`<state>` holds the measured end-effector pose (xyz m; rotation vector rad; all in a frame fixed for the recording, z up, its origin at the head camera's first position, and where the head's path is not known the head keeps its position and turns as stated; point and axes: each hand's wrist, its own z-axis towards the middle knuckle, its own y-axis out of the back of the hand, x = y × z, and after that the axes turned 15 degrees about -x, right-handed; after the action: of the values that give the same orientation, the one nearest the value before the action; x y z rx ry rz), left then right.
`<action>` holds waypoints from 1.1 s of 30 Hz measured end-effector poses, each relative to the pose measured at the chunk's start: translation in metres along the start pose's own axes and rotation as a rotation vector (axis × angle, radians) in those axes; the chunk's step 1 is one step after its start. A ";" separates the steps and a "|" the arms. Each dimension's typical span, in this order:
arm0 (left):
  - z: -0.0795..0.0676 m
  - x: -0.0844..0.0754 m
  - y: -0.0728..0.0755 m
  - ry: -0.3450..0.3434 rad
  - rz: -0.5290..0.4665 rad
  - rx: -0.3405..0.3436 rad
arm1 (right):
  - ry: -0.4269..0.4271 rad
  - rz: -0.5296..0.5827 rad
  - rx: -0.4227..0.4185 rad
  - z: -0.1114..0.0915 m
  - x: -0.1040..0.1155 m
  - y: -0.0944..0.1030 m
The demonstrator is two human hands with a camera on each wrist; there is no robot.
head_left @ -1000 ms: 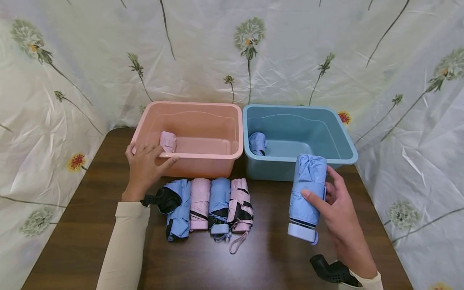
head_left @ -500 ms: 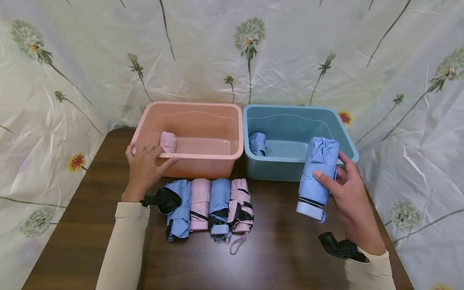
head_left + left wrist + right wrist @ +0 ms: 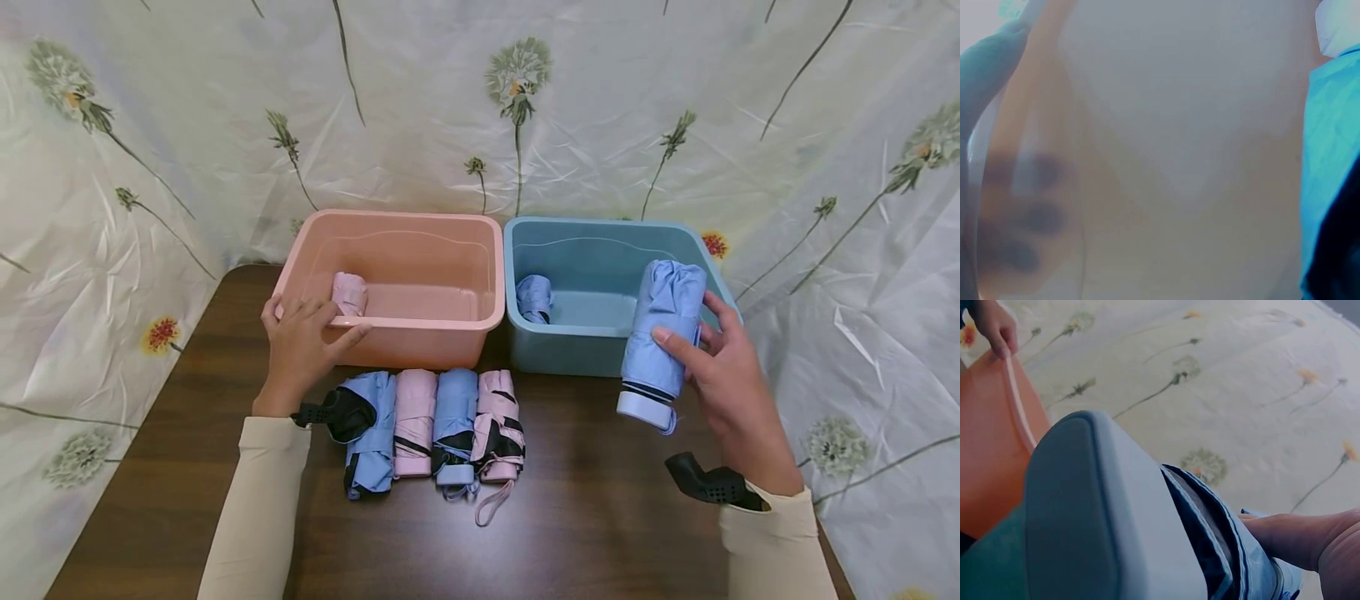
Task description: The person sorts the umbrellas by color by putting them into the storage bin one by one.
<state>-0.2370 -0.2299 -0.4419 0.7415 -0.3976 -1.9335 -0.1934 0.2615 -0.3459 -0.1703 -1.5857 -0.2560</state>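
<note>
My right hand point(image 3: 738, 375) grips a folded blue umbrella point(image 3: 663, 292), thumb across its near side. The umbrella is tilted over the front right rim of the blue bin point(image 3: 566, 350), its pale handle end toward me. Close up in the right wrist view is that handle end point(image 3: 1116, 506). My left hand point(image 3: 300, 342) holds the front left rim of the pink bin point(image 3: 420, 346), with the thumb outside; in the left wrist view its fingers show dimly through the wall. One pink umbrella point(image 3: 349, 293) lies in the pink bin and one blue umbrella point(image 3: 533, 297) in the blue bin.
Several folded umbrellas lie side by side before the pink bin: a blue one point(image 3: 375, 450), a pink one point(image 3: 414, 417), another blue one point(image 3: 455, 408) and another pink one point(image 3: 497, 400). The brown table point(image 3: 585, 517) is backed by a flowered cloth point(image 3: 600, 108).
My right hand has carried the blue umbrella forward and a little right, from in front of the blue bin to over its front right rim. My left hand has stayed on the pink bin.
</note>
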 end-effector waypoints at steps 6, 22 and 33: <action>-0.001 0.001 0.001 0.007 0.008 0.007 | 0.001 -0.097 -0.023 0.012 0.009 -0.004; 0.001 0.001 0.000 -0.007 0.007 -0.008 | 0.007 -0.333 -0.004 0.052 0.024 -0.022; -0.001 0.001 -0.001 -0.003 0.003 -0.020 | -0.020 -0.263 0.028 0.084 0.025 -0.032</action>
<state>-0.2373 -0.2302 -0.4431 0.7250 -0.3809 -1.9337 -0.2840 0.2516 -0.3244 0.0589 -1.6305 -0.4369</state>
